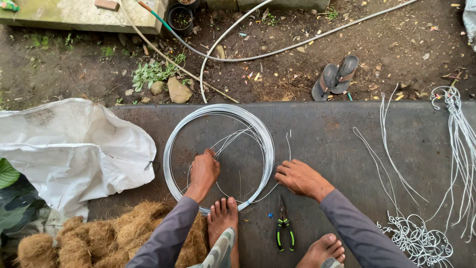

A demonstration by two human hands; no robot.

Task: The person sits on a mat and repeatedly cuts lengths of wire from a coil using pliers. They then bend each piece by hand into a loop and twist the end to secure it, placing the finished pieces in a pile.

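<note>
Pinching strands inside the flat round coil of silver wire [171, 149], my left hand [203, 171] sits closed; my right hand [297, 177] presses the coil's right rim, fingers curled together.

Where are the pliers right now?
In the head view, the green-handled pliers lie on the dark mat, low and centre, between the person's two bare feet, just below the right hand and beside the wire coil.

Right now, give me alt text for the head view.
Both hands work a coil of silver wire on a dark mat: left hand inside the coil, right hand at its edge. Green-handled pliers lie between bare feet.
</note>
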